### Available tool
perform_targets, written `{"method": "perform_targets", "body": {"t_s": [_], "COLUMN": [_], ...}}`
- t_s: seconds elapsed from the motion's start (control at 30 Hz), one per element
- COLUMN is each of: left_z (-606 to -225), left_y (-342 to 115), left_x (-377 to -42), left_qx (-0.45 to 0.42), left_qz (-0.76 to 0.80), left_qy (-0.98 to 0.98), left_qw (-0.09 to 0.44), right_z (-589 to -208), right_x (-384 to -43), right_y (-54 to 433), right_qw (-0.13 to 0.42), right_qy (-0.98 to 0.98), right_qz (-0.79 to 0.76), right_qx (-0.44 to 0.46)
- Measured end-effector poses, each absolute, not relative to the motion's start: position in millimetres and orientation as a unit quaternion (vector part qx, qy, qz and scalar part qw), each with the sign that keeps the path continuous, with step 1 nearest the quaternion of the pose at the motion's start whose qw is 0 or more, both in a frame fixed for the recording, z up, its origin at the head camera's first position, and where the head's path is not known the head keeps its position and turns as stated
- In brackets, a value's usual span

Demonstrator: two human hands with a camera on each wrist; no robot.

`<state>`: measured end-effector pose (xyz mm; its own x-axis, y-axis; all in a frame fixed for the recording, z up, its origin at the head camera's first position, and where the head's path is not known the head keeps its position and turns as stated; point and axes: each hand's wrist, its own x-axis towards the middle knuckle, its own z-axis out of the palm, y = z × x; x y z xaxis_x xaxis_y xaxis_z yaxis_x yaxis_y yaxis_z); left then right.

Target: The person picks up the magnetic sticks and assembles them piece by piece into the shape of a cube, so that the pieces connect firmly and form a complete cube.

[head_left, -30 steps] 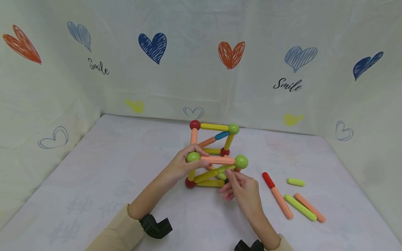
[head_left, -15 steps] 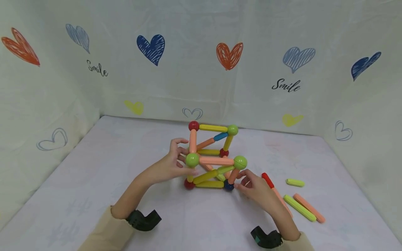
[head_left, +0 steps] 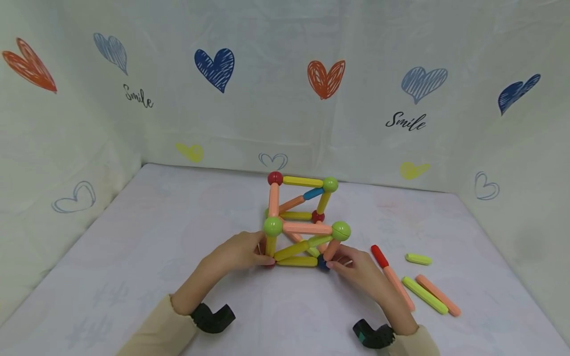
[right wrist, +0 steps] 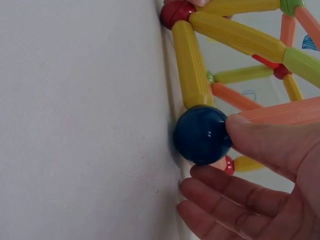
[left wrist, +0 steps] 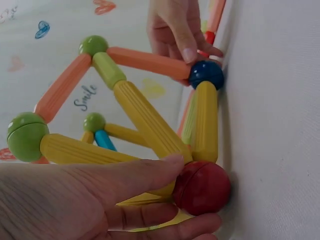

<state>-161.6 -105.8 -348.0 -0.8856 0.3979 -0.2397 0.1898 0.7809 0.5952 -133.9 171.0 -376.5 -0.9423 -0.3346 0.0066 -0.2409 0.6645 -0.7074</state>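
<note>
A frame of ribbed sticks and coloured balls (head_left: 307,228) stands on the table. At its lower left front corner my left hand (head_left: 238,252) pinches a red ball (left wrist: 205,189) between thumb and fingers. My right hand (head_left: 362,269) holds the dark blue ball (right wrist: 200,135) at the lower right front corner, thumb on one side and index fingertip on the other. A yellow stick (head_left: 297,261) joins these two balls. From the red ball a yellow and light green diagonal (left wrist: 145,115) rises to a green ball (head_left: 341,231). In the head view the left fingers are partly hidden behind the frame.
To the right lie a red-and-pink stick pair (head_left: 394,282), a short light green stick (head_left: 418,259), a longer light green stick (head_left: 425,295) and a pink stick (head_left: 438,295). A cloth printed with hearts (head_left: 285,89) hangs behind the table.
My left hand has left the upper green ball and pink stick and moved down to the red ball. My right hand has shifted from the diagonal to the blue ball.
</note>
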Motion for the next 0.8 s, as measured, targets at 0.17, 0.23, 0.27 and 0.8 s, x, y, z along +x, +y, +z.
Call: {"method": "perform_targets", "body": {"t_s": [0.17,0.23,0.27,0.8], "left_z": [-348.5,-348.5,-348.5,-366.0], "left_y": [-105.7,-106.3,-106.5,-116.7], "left_x": [-162.6,-163.1,-163.5,-183.6], "left_qx": [0.150,0.149,0.147,0.111], "left_qz": [0.292,0.291,0.291,0.309], "left_qy": [0.929,0.931,0.932,0.942], "left_qw": [0.170,0.164,0.162,0.064], "right_z": [-375.7,-374.1,-373.2,-368.0], "right_x": [-133.7,-132.6,-131.7,-109.6], "right_y": [169.7,168.5,167.4,124.4], "right_qw": [0.071,0.080,0.084,0.128], "right_qy": [0.911,0.913,0.915,0.898], "right_qz": [-0.372,-0.366,-0.362,-0.346], "right_qx": [-0.161,-0.158,-0.156,-0.239]}}
